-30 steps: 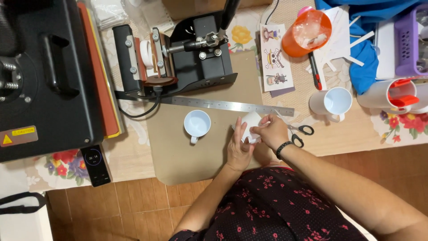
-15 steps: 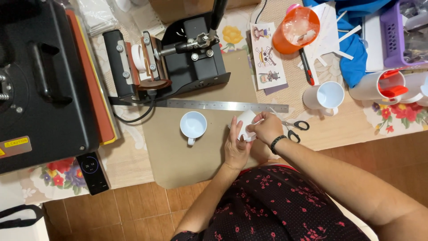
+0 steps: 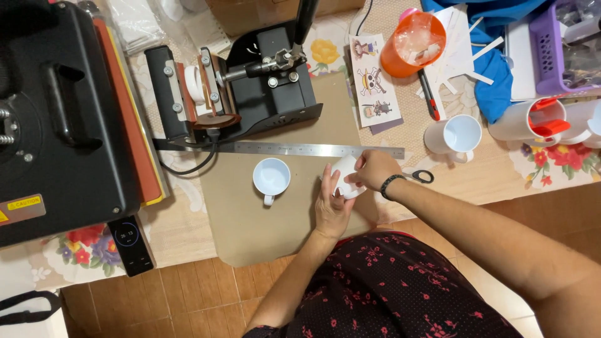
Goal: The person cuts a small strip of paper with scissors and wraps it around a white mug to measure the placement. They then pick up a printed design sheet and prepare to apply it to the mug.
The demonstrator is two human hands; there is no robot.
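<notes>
White mug (image 3: 344, 175) held between left hand (image 3: 330, 209) and right hand (image 3: 373, 170)

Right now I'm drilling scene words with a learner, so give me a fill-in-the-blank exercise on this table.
1. Both hands, left hand and right hand, hold a white ____.
2. The long metal strip just above the hands is a ____.
3. The mug on the brown mat stands with its opening facing ____.
4. The black-handled scissors lie beside the ____ wrist.

Missing words: mug; ruler; up; right
</notes>
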